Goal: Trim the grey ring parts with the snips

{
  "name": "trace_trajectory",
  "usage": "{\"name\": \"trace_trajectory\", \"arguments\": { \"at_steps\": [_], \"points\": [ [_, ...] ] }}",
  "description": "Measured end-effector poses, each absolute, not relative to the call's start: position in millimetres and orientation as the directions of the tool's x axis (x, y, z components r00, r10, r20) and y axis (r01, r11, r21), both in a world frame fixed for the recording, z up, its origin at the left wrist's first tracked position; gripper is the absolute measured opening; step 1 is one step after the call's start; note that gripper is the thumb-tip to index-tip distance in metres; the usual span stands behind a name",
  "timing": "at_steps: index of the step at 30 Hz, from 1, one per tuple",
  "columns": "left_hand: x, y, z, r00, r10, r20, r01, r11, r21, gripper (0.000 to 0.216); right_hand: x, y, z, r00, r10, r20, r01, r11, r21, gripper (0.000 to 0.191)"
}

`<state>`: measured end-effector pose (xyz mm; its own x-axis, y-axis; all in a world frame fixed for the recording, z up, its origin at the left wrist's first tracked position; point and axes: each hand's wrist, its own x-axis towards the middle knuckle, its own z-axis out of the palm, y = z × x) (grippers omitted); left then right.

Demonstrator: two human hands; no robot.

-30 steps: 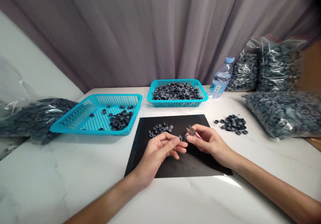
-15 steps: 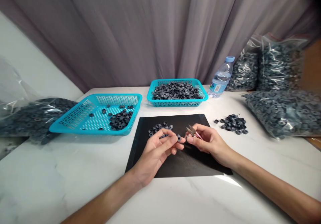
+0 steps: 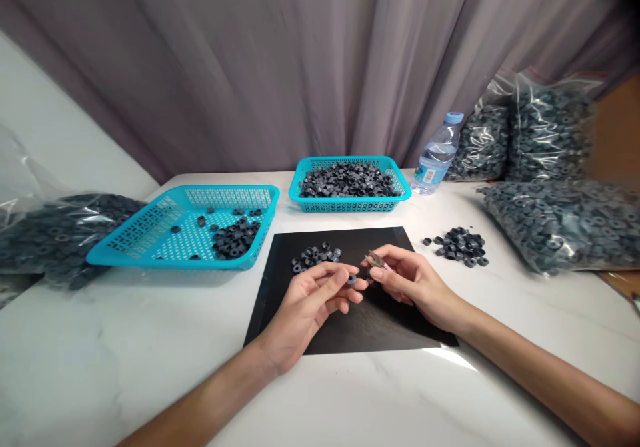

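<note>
Above the black mat [image 3: 340,330], my left hand [image 3: 315,300] pinches a small dark grey ring-shaped part [image 3: 351,279] between thumb and fingertips, its hole facing me. To its right, my right hand [image 3: 410,275] is closed on a small pair of thread snips [image 3: 376,261] with pinkish handles. The snips' blades point up and left, slightly apart, and do not touch the part. Just behind my left hand lies a loose pile of similar parts [image 3: 316,256] on the mat, partly hidden by my fingers.
At the left stands a blue basket [image 3: 185,260] with some parts; a fuller blue basket [image 3: 350,205] sits at the back. A water bottle [image 3: 436,157] is beside it. Another pile [image 3: 461,245] lies right of the mat. Bags of parts [image 3: 565,223] and a left bag [image 3: 75,233] flank the table.
The held part has turned so its hole faces me more squarely. The snips have shifted slightly and sit a little farther from the part. The whole view has moved slightly.
</note>
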<state>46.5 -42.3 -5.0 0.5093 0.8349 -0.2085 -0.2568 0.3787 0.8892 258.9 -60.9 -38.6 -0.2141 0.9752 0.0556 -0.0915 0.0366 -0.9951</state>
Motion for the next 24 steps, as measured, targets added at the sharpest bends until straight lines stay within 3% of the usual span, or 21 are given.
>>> {"name": "trace_trajectory", "arguments": {
  "at_steps": [24],
  "points": [
    [46.2, -43.3, -3.5, 0.528, 0.817, -0.233, -0.256, 0.415, 0.873, 0.02, 260.6, -60.7, -39.9, -0.215, 0.975, 0.058, -0.124, 0.031, -0.992, 0.03]
  ]
}}
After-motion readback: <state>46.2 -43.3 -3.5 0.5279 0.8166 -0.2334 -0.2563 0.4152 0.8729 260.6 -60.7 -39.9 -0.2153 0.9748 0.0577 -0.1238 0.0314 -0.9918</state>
